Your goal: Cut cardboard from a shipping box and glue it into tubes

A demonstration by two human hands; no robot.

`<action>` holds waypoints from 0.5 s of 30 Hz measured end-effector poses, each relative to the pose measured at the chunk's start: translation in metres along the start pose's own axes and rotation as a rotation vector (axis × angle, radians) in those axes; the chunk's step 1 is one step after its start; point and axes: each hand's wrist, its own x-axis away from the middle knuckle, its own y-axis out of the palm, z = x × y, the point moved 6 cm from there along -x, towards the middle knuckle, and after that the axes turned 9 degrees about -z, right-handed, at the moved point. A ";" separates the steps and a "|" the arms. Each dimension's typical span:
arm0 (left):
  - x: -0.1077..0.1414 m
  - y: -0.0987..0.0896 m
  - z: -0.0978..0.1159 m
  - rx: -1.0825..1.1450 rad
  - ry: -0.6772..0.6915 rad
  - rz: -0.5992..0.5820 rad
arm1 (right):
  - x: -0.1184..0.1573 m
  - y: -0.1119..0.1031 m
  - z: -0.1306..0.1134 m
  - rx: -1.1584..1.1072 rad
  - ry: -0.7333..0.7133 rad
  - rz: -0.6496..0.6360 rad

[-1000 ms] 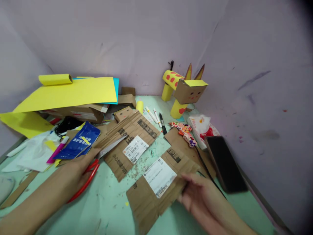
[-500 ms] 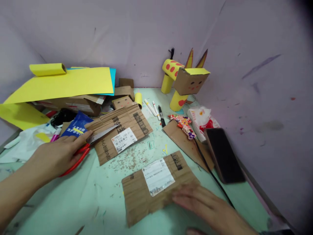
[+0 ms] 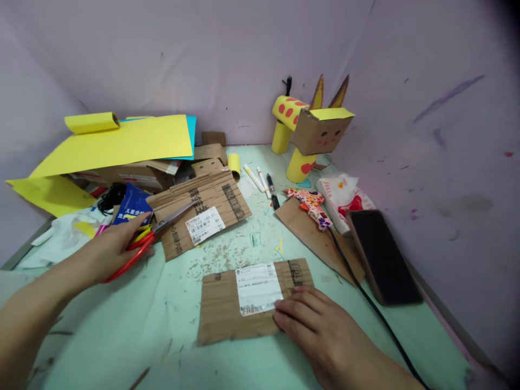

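My left hand (image 3: 114, 250) is closed round the red handles of a pair of scissors (image 3: 140, 254). Their metal blades point away to the right, lying over a larger brown cardboard piece (image 3: 233, 211) with a white shipping label. Nearer to me, a smaller labelled cardboard piece (image 3: 221, 319) lies flat on the green tabletop. My right hand (image 3: 312, 325) rests on its right side, fingers stretched out and lying flat, the tips just touching the label's edge. The thumb of this hand is hidden.
At the back right stands a giraffe-like cardboard figure (image 3: 320, 132). Yellow sheets (image 3: 122, 143) and cardboard fill the back left. Markers (image 3: 264, 181) lie mid-table. On the right are a phone (image 3: 384, 257), a black cable (image 3: 377, 311), a tissue pack (image 3: 345, 200) and a cardboard offcut (image 3: 300, 230).
The near cardboard piece has turned straighter and shifted slightly, with my right hand moving left and up over it. The scissors stay in my left hand, slightly shifted. The view has moved a little.
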 end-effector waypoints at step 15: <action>0.055 -0.019 0.032 0.096 0.078 0.156 | 0.000 0.001 -0.006 -0.006 -0.009 -0.071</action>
